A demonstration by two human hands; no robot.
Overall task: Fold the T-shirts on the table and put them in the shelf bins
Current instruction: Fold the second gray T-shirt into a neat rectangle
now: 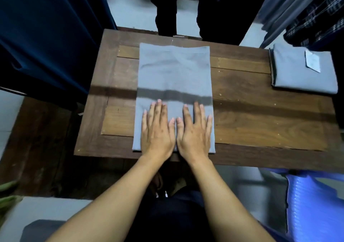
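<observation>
A grey-blue T-shirt (174, 74) lies on the wooden table (251, 115), folded lengthwise into a long strip with its neckline at the far end. My left hand (157, 130) and my right hand (194, 132) lie flat side by side on the near end of the strip, fingers straight, thumbs almost touching. A second grey-blue T-shirt (301, 70), folded into a compact square with a white tag on top, sits at the table's far right corner.
Dark blue garments (46, 37) hang to the left of the table, and grey and plaid garments (307, 9) hang at the far right. A person in dark trousers (167, 9) stands beyond the far edge. A blue plastic item (314, 210) is at the near right.
</observation>
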